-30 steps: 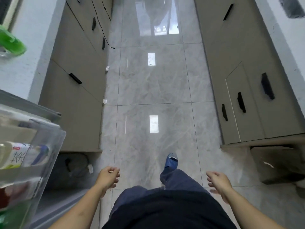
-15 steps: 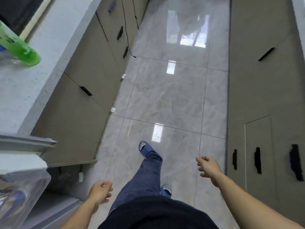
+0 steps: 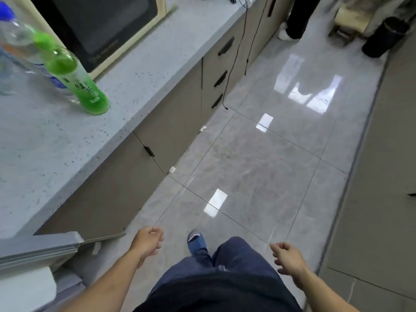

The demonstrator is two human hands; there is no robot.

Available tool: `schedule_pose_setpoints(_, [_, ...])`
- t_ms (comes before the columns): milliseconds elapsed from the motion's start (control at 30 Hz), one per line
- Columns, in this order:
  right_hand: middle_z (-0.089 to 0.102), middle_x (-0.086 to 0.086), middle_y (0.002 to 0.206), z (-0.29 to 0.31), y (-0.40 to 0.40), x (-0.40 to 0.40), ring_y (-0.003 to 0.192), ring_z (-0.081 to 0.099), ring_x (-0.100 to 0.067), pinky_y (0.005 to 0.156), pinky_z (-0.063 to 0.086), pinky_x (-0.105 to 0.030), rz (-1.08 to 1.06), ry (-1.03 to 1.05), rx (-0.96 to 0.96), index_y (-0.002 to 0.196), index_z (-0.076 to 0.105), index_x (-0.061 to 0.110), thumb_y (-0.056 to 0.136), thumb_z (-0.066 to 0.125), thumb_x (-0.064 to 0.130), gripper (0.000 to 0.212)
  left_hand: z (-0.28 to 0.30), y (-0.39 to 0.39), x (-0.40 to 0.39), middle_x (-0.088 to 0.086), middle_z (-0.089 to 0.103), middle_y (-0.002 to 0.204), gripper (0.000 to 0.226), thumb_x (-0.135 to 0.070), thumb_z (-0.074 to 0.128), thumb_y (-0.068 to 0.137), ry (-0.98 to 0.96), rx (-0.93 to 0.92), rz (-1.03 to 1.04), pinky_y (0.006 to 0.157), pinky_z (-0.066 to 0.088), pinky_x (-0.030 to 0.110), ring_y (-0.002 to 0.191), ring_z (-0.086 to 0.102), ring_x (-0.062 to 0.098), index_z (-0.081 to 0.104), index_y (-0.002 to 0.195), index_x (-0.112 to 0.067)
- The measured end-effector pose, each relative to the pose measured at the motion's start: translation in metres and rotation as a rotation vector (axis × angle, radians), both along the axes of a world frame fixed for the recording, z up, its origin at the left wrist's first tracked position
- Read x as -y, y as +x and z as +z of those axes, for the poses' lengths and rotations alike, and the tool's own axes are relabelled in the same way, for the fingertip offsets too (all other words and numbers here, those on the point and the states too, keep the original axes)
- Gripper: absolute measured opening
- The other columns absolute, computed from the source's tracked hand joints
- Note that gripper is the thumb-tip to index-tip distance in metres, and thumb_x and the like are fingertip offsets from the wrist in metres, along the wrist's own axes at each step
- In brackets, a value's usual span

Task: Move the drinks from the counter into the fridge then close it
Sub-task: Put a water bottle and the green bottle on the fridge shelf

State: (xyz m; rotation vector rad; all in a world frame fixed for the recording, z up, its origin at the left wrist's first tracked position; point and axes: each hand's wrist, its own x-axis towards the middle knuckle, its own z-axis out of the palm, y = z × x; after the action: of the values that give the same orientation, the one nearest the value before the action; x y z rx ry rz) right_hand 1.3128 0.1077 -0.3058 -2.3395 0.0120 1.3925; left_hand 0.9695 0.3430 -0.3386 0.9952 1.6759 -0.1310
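Note:
A green drink bottle (image 3: 76,79) stands on the grey counter (image 3: 56,149) at the upper left. Behind it stands a clear water bottle with a blue cap (image 3: 15,41). The open fridge door (image 3: 36,251) shows only its top edge at the lower left. My left hand (image 3: 148,242) hangs low over the floor with fingers loosely curled and holds nothing. My right hand (image 3: 288,257) is likewise low at the right, loosely curled and empty. Both hands are well below and to the right of the bottles.
A microwave (image 3: 99,28) sits on the counter behind the bottles. Cabinets with black handles (image 3: 148,152) line the left; more cabinets run along the right. A black cable (image 3: 234,64) hangs off the counter. Another person's legs (image 3: 297,16) and a black bin (image 3: 382,37) stand at the far end.
The view has swung up and left, bringing the counter, bottles and microwave into sight while the fridge door slid to the lower-left corner. I have stepped forward; both hands stay low and empty.

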Motion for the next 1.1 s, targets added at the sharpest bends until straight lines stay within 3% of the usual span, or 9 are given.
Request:
schedule_pose_setpoints(267, [0.053,-0.009,0.067,-0.025,0.081,-0.096,0.055,0.045,-0.021,0.048,0.040,-0.023,0.253,-0.063,-0.009,0.076,0.058,0.009,0.093,0.064,0.024,0.024,0.023,0.043,-0.031,0.006,0.071,0.093,0.011,-0.028,0.054,0.097,0.018,0.017,0.273,0.058,0.053,0.025,0.072,0.063,0.018,0.062,0.096,-0.019])
schedule_pose_setpoints(533, [0.064,-0.012,0.070,-0.037,0.140,-0.277,0.057,0.052,-0.026,0.048,0.045,-0.026,0.590,-0.019,0.016,0.087,0.067,0.008,0.087,0.070,0.032,0.024,0.061,0.076,-0.023,0.009,0.071,0.091,0.011,-0.028,0.056,0.098,0.044,-0.071,0.671,0.064,0.055,0.032,0.074,0.065,0.023,0.062,0.097,-0.020])
schedule_pose_setpoints(700, [0.056,-0.009,0.069,-0.015,0.095,-0.392,0.058,0.046,-0.022,0.050,0.041,-0.027,0.863,0.153,-0.087,0.088,0.064,0.007,0.092,0.066,0.030,0.023,0.078,0.092,-0.025,0.010,0.071,0.087,0.012,-0.023,0.059,0.096,0.140,-0.015,0.909,0.057,0.048,0.028,0.067,0.061,0.020,0.066,0.098,-0.014])
schedule_pose_setpoints(800, [0.060,-0.006,0.073,0.002,0.049,-0.437,0.062,0.052,-0.021,0.056,0.047,-0.031,0.994,0.245,-0.131,0.091,0.064,0.010,0.092,0.065,0.029,0.019,0.087,0.097,-0.037,0.008,0.072,0.091,0.013,-0.026,0.056,0.097,0.206,-0.023,0.992,0.064,0.055,0.033,0.073,0.066,0.021,0.066,0.096,-0.017])
schedule_pose_setpoints(867, [0.066,-0.004,0.083,0.015,0.015,-0.457,0.072,0.060,-0.021,0.067,0.053,-0.034,1.045,0.308,-0.163,0.093,0.065,0.015,0.092,0.065,0.030,0.015,0.092,0.096,-0.049,0.004,0.072,0.091,0.013,-0.029,0.055,0.097,0.255,-0.029,1.022,0.067,0.058,0.033,0.079,0.069,0.021,0.066,0.095,-0.021])
schedule_pose_setpoints(967, [0.069,-0.001,0.091,0.034,-0.038,-0.476,0.086,0.065,-0.021,0.085,0.055,-0.040,1.141,0.404,-0.220,0.090,0.065,0.021,0.091,0.066,0.029,0.008,0.102,0.086,-0.069,0.000,0.074,0.087,0.013,-0.032,0.057,0.095,0.352,0.003,1.077,0.059,0.056,0.024,0.077,0.071,0.018,0.067,0.094,-0.023])
schedule_pose_setpoints(1033, [0.068,0.000,0.086,0.049,-0.071,-0.484,0.080,0.063,-0.016,0.080,0.055,-0.036,1.216,0.481,-0.252,0.089,0.066,0.022,0.091,0.067,0.030,0.009,0.109,0.073,-0.085,-0.001,0.075,0.086,0.013,-0.033,0.059,0.095,0.426,0.032,1.099,0.058,0.055,0.022,0.075,0.071,0.016,0.068,0.094,-0.024])
schedule_pose_setpoints(1100, [0.066,0.004,0.082,0.068,-0.103,-0.492,0.075,0.061,-0.009,0.070,0.051,-0.020,1.281,0.575,-0.282,0.094,0.067,0.021,0.091,0.068,0.032,0.012,0.119,0.055,-0.101,-0.002,0.075,0.084,0.012,-0.032,0.061,0.095,0.514,0.069,1.115,0.059,0.054,0.022,0.074,0.070,0.014,0.069,0.096,-0.023])
